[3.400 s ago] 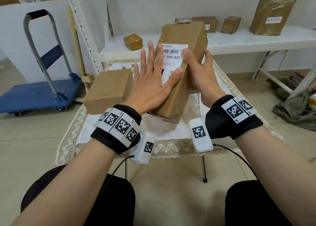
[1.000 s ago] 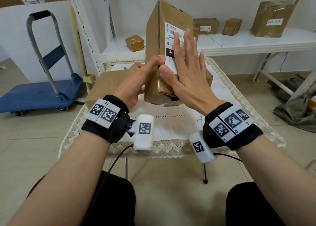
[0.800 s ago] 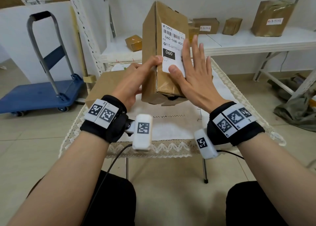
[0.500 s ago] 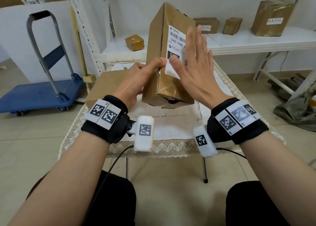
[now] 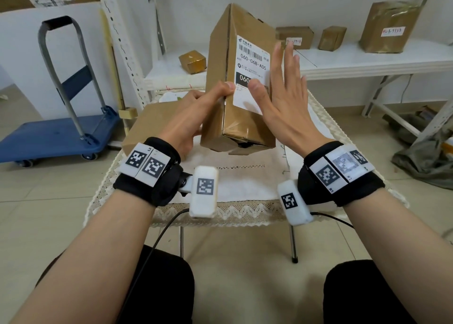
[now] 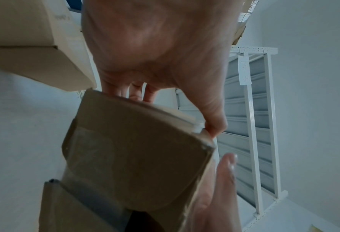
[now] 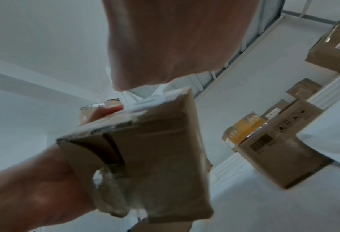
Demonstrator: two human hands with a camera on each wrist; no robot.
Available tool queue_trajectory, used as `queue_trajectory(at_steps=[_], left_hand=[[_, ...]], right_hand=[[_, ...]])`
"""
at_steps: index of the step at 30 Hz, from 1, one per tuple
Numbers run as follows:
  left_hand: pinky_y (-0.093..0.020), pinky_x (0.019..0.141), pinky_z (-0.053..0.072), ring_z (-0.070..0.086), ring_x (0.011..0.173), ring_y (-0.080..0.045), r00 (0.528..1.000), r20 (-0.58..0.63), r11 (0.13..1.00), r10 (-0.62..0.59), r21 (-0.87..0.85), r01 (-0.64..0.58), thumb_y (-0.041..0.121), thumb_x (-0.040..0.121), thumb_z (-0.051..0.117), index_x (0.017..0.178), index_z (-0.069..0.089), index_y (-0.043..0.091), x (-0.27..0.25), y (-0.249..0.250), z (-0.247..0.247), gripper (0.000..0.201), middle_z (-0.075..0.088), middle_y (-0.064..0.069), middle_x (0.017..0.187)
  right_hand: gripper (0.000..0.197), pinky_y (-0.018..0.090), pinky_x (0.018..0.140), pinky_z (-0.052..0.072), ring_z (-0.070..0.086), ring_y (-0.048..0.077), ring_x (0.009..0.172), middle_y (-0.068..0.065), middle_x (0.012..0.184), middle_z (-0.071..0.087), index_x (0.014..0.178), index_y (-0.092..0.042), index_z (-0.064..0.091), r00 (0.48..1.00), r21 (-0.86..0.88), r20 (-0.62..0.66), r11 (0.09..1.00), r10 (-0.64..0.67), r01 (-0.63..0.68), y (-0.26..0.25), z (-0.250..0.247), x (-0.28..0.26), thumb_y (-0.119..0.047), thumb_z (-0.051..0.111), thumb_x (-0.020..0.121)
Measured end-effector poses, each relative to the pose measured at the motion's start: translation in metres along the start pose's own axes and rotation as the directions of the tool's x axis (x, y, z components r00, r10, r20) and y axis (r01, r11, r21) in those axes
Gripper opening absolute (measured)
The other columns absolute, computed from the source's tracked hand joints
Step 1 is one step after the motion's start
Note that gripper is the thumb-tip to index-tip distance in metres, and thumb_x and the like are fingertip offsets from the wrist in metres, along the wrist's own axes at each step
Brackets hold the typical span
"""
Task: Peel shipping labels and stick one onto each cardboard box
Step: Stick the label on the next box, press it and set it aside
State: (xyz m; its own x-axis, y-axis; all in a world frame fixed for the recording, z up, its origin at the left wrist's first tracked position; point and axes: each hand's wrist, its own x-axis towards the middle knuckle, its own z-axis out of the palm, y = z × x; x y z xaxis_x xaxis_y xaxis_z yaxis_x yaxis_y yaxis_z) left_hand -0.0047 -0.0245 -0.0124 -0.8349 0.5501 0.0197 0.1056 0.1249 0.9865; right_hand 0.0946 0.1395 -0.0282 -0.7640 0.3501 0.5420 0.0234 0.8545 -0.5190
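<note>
A tall cardboard box (image 5: 219, 78) is held upright above the small table, with a white shipping label (image 5: 252, 61) on its front face. My left hand (image 5: 203, 108) grips the box's left edge, thumb on the front by the label and fingers behind. From below, in the left wrist view, the box (image 6: 135, 157) shows its taped bottom and my thumb pinches its corner. My right hand (image 5: 284, 98) is flat with straight fingers, its palm against the right part of the label. In the right wrist view the box (image 7: 161, 157) fills the middle, and the label's lower edge (image 7: 151, 102) shows white.
A second plain cardboard box (image 5: 147, 122) lies on the left of the lace-covered table (image 5: 245, 184). Behind is a white shelf (image 5: 367, 59) with several boxes, one large (image 5: 389, 27) and one small (image 5: 192, 61). A blue trolley (image 5: 49, 135) stands on the left.
The box went from lying tilted under my flat left hand to upright in my left hand's grip. My right hand has slid rightwards over the label, uncovering more print.
</note>
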Motion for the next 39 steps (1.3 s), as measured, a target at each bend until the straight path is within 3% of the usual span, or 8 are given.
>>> queue_trajectory(at_steps=[14, 18, 21, 24, 28, 34, 37, 39], left_hand=[[-0.042, 0.095, 0.056, 0.071, 0.108, -0.017, 1.000, 0.024, 0.999, -0.019, -0.046, 0.020, 0.069, 0.063, 0.077, 0.128, 0.062, 0.020, -0.007, 0.005, -0.005, 0.083, 0.076, 0.007, 0.107], [-0.014, 0.051, 0.044, 0.056, 0.048, 0.002, 0.996, 0.088, 0.993, -0.005, -0.113, 0.015, 0.046, 0.097, 0.057, 0.100, 0.062, 0.022, -0.014, 0.014, -0.004, 0.025, 0.058, 0.021, 0.054], [-0.012, 0.039, 0.037, 0.048, 0.035, 0.001, 0.998, 0.066, 0.991, 0.003, -0.133, 0.005, 0.041, 0.100, 0.053, 0.103, 0.064, 0.017, -0.019, 0.017, 0.001, 0.027, 0.055, 0.016, 0.051], [-0.016, 0.045, 0.041, 0.051, 0.041, -0.003, 0.996, 0.068, 0.991, -0.049, -0.122, 0.057, 0.049, 0.097, 0.055, 0.099, 0.067, 0.017, -0.019, 0.016, 0.001, 0.034, 0.057, 0.010, 0.061], [-0.029, 0.064, 0.048, 0.057, 0.047, -0.005, 0.986, 0.120, 0.993, -0.112, -0.010, 0.114, 0.060, 0.095, 0.054, 0.099, 0.067, 0.019, -0.019, 0.015, -0.002, 0.043, 0.064, 0.009, 0.063], [-0.047, 0.093, 0.059, 0.071, 0.068, -0.010, 0.958, 0.246, 0.987, -0.151, 0.089, 0.132, 0.044, 0.093, 0.067, 0.106, 0.074, 0.025, -0.028, 0.020, -0.008, 0.024, 0.077, 0.003, 0.085], [-0.052, 0.095, 0.057, 0.068, 0.058, -0.010, 0.961, 0.219, 0.986, -0.166, 0.035, 0.162, 0.041, 0.094, 0.067, 0.115, 0.071, 0.018, -0.026, 0.018, -0.011, 0.032, 0.072, 0.004, 0.068], [-0.057, 0.094, 0.057, 0.075, 0.082, -0.022, 0.964, 0.189, 0.982, -0.187, 0.001, 0.190, 0.044, 0.090, 0.072, 0.118, 0.072, 0.018, -0.023, 0.015, -0.014, 0.038, 0.077, -0.009, 0.097]], right_hand=[[0.088, 0.056, 0.126, -0.004, -0.016, 0.020, 0.157, 0.001, 0.171, -0.018, 0.160, -0.031, -0.018, 0.992, 0.099, 0.043, 0.988, 0.116, -0.120, 0.016, 0.006, -0.003, -0.076, 0.017, 0.093], [0.095, 0.055, 0.124, 0.024, 0.025, 0.015, 0.154, -0.011, 0.170, 0.018, 0.155, -0.043, -0.026, 0.952, 0.533, 0.205, 0.790, 0.228, -0.304, 0.011, -0.004, 0.000, -0.081, 0.029, 0.088], [0.084, 0.043, 0.114, 0.044, 0.054, 0.002, 0.131, -0.028, 0.143, 0.048, 0.159, -0.038, -0.020, 0.915, 0.619, 0.280, 0.673, 0.292, -0.404, 0.007, -0.008, -0.001, -0.062, 0.037, 0.103], [0.083, 0.036, 0.108, 0.050, 0.062, -0.004, 0.113, -0.037, 0.111, 0.055, 0.162, -0.035, -0.008, 0.885, 0.642, 0.305, 0.611, 0.351, -0.463, 0.010, -0.004, -0.003, -0.056, 0.045, 0.103], [0.088, 0.045, 0.104, 0.053, 0.069, 0.008, 0.114, -0.017, 0.133, 0.065, 0.162, -0.029, 0.019, 0.861, 0.657, 0.349, 0.558, 0.371, -0.507, 0.019, 0.003, 0.002, -0.069, 0.055, 0.091], [0.076, 0.050, 0.100, 0.056, 0.071, 0.016, 0.113, -0.002, 0.128, 0.072, 0.143, -0.029, 0.047, 0.862, 0.680, 0.363, 0.532, 0.354, -0.505, 0.018, 0.004, 0.003, -0.073, 0.059, 0.082], [0.051, 0.042, 0.092, 0.049, 0.055, 0.030, 0.096, 0.018, 0.134, 0.066, 0.122, -0.035, 0.067, 0.841, 0.679, 0.417, 0.497, 0.344, -0.540, 0.007, 0.000, -0.002, -0.069, 0.058, 0.084], [0.035, 0.042, 0.085, 0.048, 0.040, 0.032, 0.091, 0.023, 0.119, 0.064, 0.103, -0.038, 0.075, 0.819, 0.644, 0.477, 0.507, 0.318, -0.572, 0.001, -0.004, -0.004, -0.061, 0.051, 0.093]])
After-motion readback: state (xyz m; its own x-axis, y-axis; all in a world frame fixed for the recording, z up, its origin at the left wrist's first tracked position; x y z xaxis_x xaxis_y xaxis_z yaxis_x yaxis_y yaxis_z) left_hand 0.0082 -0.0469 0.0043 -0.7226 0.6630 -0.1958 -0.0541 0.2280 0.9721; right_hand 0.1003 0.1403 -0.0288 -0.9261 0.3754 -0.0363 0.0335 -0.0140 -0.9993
